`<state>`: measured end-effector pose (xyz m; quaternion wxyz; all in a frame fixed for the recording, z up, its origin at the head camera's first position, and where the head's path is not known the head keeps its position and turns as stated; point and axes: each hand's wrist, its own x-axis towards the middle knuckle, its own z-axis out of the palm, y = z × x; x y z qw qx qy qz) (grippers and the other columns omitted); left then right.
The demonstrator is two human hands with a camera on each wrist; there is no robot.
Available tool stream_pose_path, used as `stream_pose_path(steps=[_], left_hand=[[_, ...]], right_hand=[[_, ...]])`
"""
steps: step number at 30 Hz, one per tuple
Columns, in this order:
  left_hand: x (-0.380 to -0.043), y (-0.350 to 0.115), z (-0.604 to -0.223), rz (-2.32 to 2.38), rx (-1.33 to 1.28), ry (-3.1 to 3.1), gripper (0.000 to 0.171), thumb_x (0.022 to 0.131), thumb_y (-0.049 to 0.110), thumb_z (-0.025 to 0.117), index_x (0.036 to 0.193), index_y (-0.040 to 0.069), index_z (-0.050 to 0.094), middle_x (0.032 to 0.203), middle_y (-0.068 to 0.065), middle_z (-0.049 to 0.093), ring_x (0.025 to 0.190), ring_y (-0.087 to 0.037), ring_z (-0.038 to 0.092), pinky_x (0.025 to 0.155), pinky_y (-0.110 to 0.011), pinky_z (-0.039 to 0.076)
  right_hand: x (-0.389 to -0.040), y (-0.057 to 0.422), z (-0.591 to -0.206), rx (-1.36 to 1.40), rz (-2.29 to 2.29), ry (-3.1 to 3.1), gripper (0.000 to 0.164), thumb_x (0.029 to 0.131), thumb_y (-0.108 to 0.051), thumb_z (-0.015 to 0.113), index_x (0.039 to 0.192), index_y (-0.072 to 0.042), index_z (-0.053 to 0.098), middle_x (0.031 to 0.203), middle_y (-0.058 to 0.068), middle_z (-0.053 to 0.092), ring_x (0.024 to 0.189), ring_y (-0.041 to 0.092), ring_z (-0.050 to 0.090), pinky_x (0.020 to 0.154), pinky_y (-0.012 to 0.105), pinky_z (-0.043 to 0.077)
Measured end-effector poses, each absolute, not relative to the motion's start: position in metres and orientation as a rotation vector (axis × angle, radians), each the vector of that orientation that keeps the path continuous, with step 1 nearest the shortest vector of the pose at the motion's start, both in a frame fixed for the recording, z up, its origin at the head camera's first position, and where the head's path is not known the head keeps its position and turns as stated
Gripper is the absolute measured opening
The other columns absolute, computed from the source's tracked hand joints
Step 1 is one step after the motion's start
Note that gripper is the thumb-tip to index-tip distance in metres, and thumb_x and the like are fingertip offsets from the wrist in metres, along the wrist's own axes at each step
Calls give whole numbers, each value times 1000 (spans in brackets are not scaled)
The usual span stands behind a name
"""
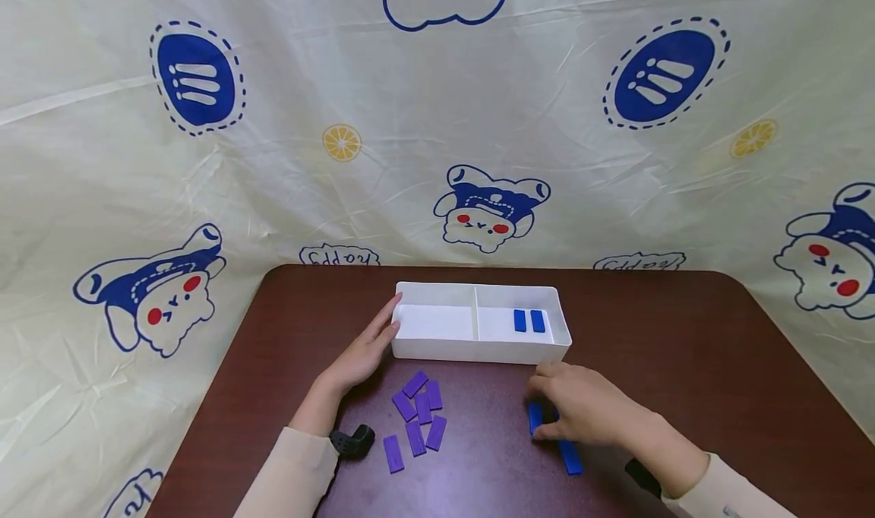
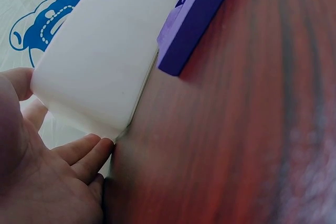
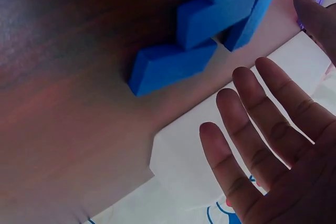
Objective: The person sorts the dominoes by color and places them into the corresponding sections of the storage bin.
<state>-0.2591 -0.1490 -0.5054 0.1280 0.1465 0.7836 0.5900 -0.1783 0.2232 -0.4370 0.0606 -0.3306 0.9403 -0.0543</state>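
A white two-compartment tray (image 1: 472, 351) stands on the brown table. Straight fingers of my left hand (image 1: 358, 358) touch its left end, and in the left wrist view they lie against the tray's corner (image 2: 89, 77). My right hand (image 1: 588, 404) hovers over several blue blocks (image 1: 570, 459) in front of the tray's right side, partly hiding them. In the right wrist view its fingers are spread and extended, with nothing between them, beside the blue blocks (image 3: 173, 66), which lie touching or overlapping. Two more blue blocks (image 1: 520, 320) lie inside the right compartment; the left one holds none.
Several purple blocks (image 1: 423, 408) lie loosely scattered in front of the tray, between the two hands. A divider (image 1: 475, 314) splits the tray. Behind the table (image 1: 656, 328) hangs a pale printed cloth (image 1: 410, 206). Each wrist wears a black band (image 1: 353, 442).
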Motion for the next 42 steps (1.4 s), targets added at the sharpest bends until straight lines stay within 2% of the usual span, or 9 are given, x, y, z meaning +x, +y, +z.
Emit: stream_pose_path(steps=[7, 16, 26, 35, 42], left_hand=[[-258, -149, -505, 1716, 426, 2283, 57, 113, 39, 38, 166, 40, 16, 175, 6, 12, 162, -23, 8, 130, -56, 9], [-259, -148, -504, 1706, 424, 2299, 57, 113, 41, 38, 165, 41, 16, 175, 5, 13, 162, -23, 9, 130, -56, 9], [-259, -149, -507, 1704, 412, 2296, 57, 112, 44, 39, 164, 44, 17, 174, 7, 12, 162, -22, 8, 130, -57, 9], [-257, -147, -508, 1713, 411, 2286, 56, 114, 38, 37, 165, 41, 16, 175, 4, 11, 162, -25, 7, 129, -59, 8], [-257, -147, -508, 1709, 418, 2296, 57, 113, 40, 39, 165, 41, 17, 175, 4, 11, 162, -25, 8, 129, -59, 10]], right_hand=[[-176, 223, -443, -1003, -145, 2871, 47, 71, -50, 92, 104, -21, 74, 96, -10, 61, 88, 10, 59, 76, 39, 56], [-174, 222, -447, -1017, -129, 2875, 44, 71, -47, 92, 102, -22, 74, 94, -11, 61, 87, 11, 59, 78, 42, 56], [-176, 222, -451, -1048, -116, 2889, 41, 71, -42, 93, 100, -21, 74, 94, -9, 62, 87, 12, 61, 77, 41, 55], [-178, 221, -446, -1102, -121, 2900, 38, 71, -39, 93, 99, -21, 74, 90, -10, 61, 84, 12, 61, 75, 40, 54], [-181, 219, -436, -1108, -117, 2907, 36, 73, -38, 93, 99, -21, 75, 95, -6, 65, 88, 13, 63, 76, 40, 56]])
